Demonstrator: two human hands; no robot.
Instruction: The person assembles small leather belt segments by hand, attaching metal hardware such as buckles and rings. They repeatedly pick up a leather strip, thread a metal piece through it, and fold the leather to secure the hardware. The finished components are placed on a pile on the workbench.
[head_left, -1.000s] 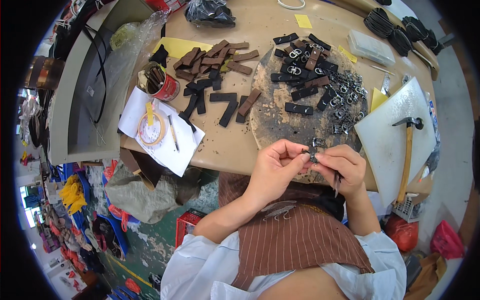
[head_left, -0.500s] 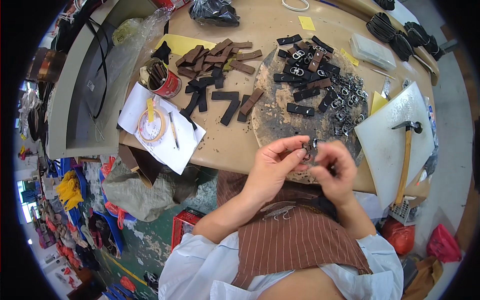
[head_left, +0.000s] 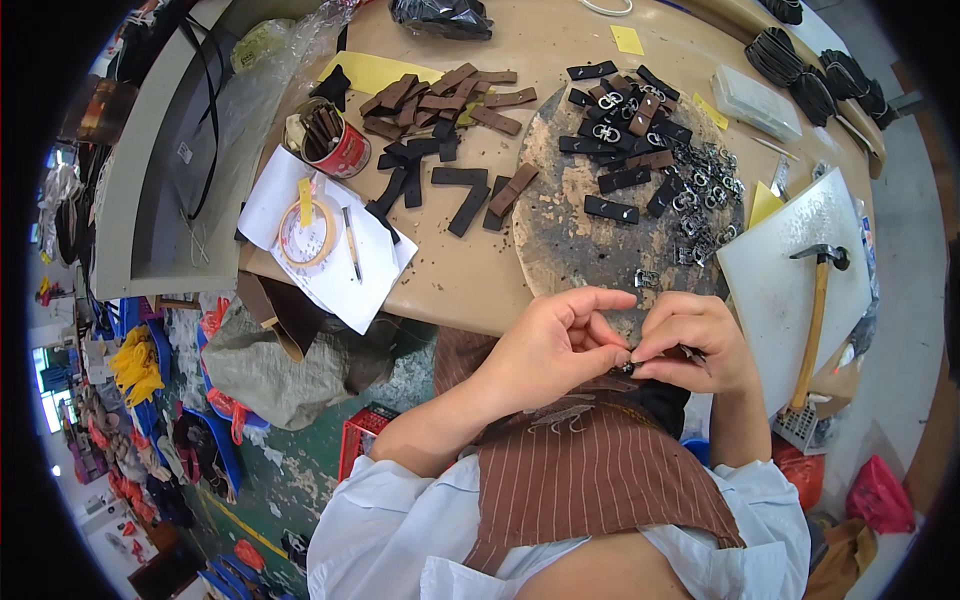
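My left hand and my right hand meet at the near edge of the table, thumbs and fingertips pinched together. Between their fingertips is a small dark metal piece, mostly hidden, so its kind does not show. Another thin metallic bit sticks out between the right fingers; I cannot make it out. Just beyond the hands, a metal buckle lies alone on the worn round board. A pile of metal buckles and black strap pieces, some carrying metal rings, cover the board's far part.
Brown strap pieces are heaped left of the board, beside a red can. A tape roll and pen rest on white paper. At right, a hammer lies across a white board. A clear plastic box sits behind.
Both hands have drawn nearer to my body, and their fingertips have come together on the small dark piece. One buckle now shows uncovered on the round board. The view has shifted slightly.
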